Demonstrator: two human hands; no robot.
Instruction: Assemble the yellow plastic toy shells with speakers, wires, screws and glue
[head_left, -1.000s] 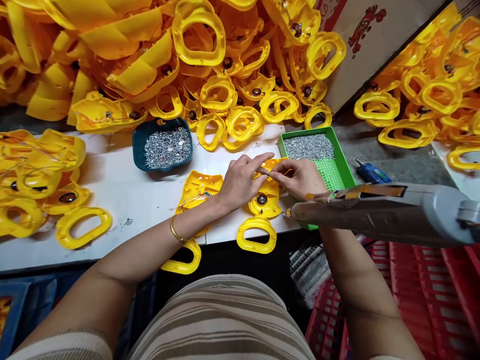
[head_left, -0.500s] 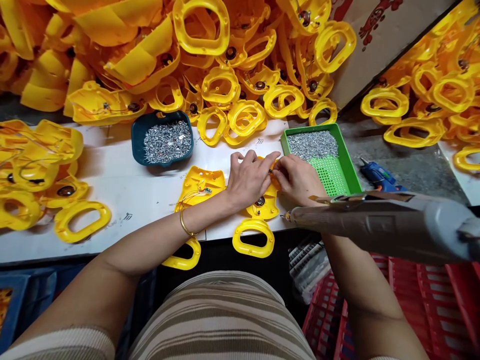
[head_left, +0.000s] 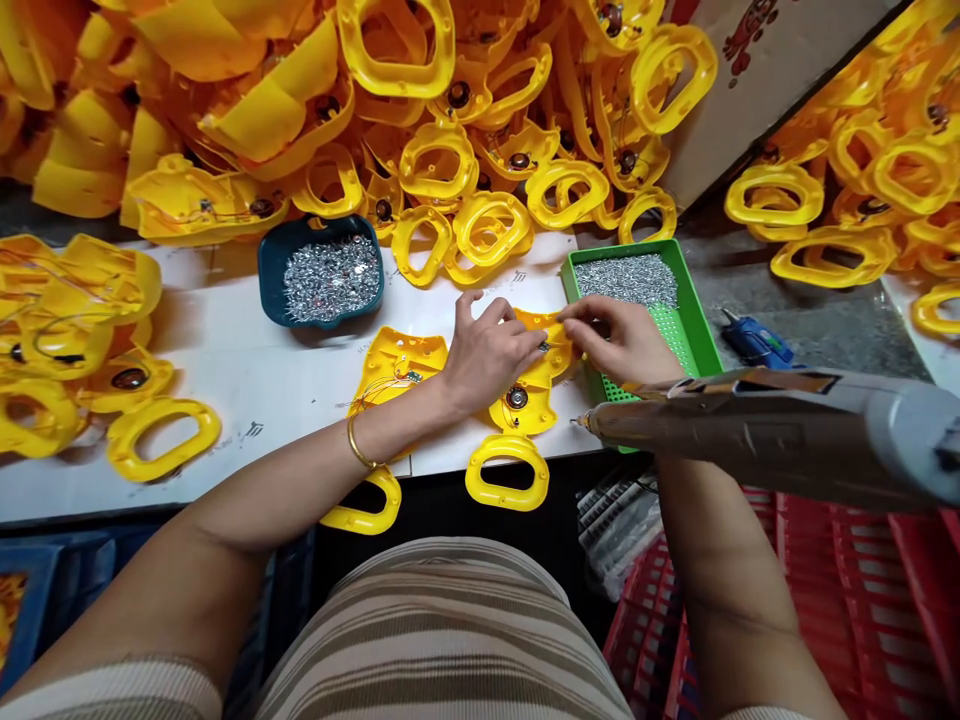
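Observation:
A yellow plastic shell half (head_left: 517,405) with a round speaker lies inner side up, its looped handle (head_left: 507,497) overhanging the table's front edge. Over its upper left part, my left hand (head_left: 491,355) has its fingers bent. Its fingertips are closed at a small dark circuit board (head_left: 544,347); the thumb is mostly hidden. Beside the shell's upper right edge is my right hand (head_left: 626,340), thumb and index finger apart, with nothing visible between them. Left of this shell, partly behind my left forearm, lies a second yellow shell half (head_left: 401,350) with wires and a small board.
Screws fill a dark teal bin (head_left: 274,290) and part of a green tray (head_left: 701,320). An electric screwdriver (head_left: 720,425) juts in above my right forearm. A blue glue gun (head_left: 757,340) lies farther right. Piled yellow shells (head_left: 442,160) line the back; more (head_left: 82,310) sit left.
My right hand has drawn back to the right from the small board, and its thumb and index finger have parted. My left hand stays over the shell. The view has shifted slightly.

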